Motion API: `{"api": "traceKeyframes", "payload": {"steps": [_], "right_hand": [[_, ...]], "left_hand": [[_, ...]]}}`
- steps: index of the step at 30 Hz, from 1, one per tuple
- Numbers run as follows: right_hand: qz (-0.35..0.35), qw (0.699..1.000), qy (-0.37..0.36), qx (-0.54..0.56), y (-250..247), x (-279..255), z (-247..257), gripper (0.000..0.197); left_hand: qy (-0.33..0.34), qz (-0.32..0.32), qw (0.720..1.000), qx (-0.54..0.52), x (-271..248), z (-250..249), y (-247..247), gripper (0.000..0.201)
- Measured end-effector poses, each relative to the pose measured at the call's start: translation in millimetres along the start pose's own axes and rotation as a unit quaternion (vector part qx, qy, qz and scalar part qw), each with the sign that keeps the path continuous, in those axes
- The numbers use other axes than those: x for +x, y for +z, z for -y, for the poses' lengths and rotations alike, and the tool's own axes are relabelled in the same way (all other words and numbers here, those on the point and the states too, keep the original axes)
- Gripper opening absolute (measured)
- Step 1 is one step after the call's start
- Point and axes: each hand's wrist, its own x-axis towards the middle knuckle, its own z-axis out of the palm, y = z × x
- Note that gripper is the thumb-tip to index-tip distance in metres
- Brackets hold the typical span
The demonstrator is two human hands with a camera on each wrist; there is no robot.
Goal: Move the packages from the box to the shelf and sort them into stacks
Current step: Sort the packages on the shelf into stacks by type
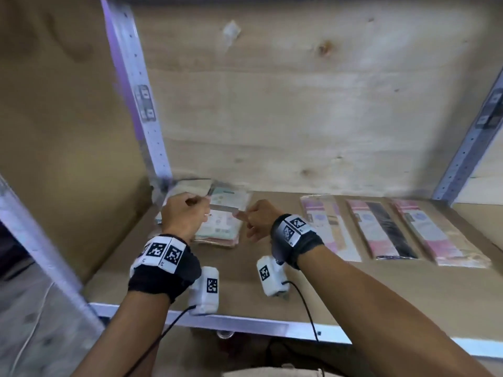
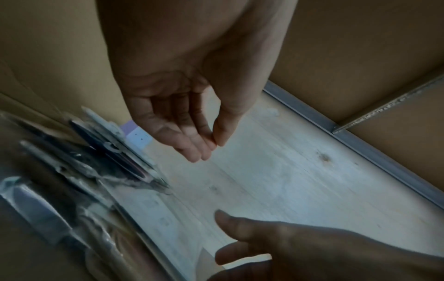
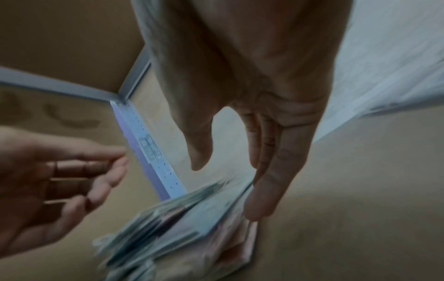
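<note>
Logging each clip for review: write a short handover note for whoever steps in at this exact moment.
Left hand: empty, fingers relaxed, hovering over the teal stack at the shelf's left end.
Right hand: empty, fingers extended, at that stack's right edge; the wrist view shows fingertips beside its packages.
Placed: the teal stack, plus three pink package stacks in a row to the right.
The box is out of view, so the remaining count is unknown.
Left: square up the teal stack, fetch any remaining packages, sort by type.
</note>
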Motion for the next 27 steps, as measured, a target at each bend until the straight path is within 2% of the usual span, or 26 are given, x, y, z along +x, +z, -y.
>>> {"api": "traceKeyframes", "payload": {"steps": [3, 4, 6, 11, 13, 16, 19, 22, 24, 26, 27], "right_hand": [[-0.003, 0.999, 0.001, -0.046, 24.3, 16.8, 5.4, 0.065], [0.000, 0.999, 0.011, -0.037, 29.5, 20.9, 3.8, 0.069], [-0.006, 0.999, 0.028, -0.021, 30.0, 22.3, -0.9, 0.063], [0.001, 0.999, 0.032, -0.042, 3.9, 1.5, -13.3, 0.026], [0.006, 1.000, 0.002, 0.016, -13.1, -15.1, -17.4, 0.022], [-0.022, 0.993, -0.054, 0.104, -40.6, -46.0, -24.5, 0.019], [-0.048, 0.987, -0.144, 0.051, -64.8, -76.2, -32.9, 0.019], [-0.064, 0.971, -0.222, -0.067, -81.2, -96.1, -44.1, 0.025], [-0.041, 0.960, -0.237, -0.142, -90.6, -101.6, -55.1, 0.029], [-0.015, 0.964, -0.221, -0.144, -97.2, -104.4, -66.5, 0.026], [-0.024, 0.970, -0.213, -0.117, -100.1, -105.7, -71.7, 0.024]], "left_hand": [[-0.007, 0.013, 1.000, -0.014, 2.5, 4.4, -5.8, 0.013], [-0.010, 0.014, 1.000, -0.018, 3.1, 6.0, -8.0, 0.014], [-0.016, 0.023, 0.999, -0.021, 2.0, 5.6, -9.1, 0.015], [-0.028, 0.030, 0.999, -0.004, -4.0, 5.3, -2.7, 0.014], [-0.055, 0.038, 0.997, -0.027, -11.6, 4.8, 5.6, 0.010], [-0.124, 0.116, 0.976, -0.136, -30.9, -5.1, 21.7, 0.024], [-0.152, 0.191, 0.950, -0.195, -45.4, -19.4, 38.1, 0.049], [-0.163, 0.233, 0.913, -0.294, -58.1, -29.9, 50.7, 0.072], [-0.156, 0.231, 0.903, -0.327, -64.1, -29.8, 59.6, 0.064], [-0.141, 0.216, 0.917, -0.304, -69.4, -23.4, 69.2, 0.044], [-0.140, 0.205, 0.927, -0.283, -72.4, -20.0, 74.4, 0.034]]}}
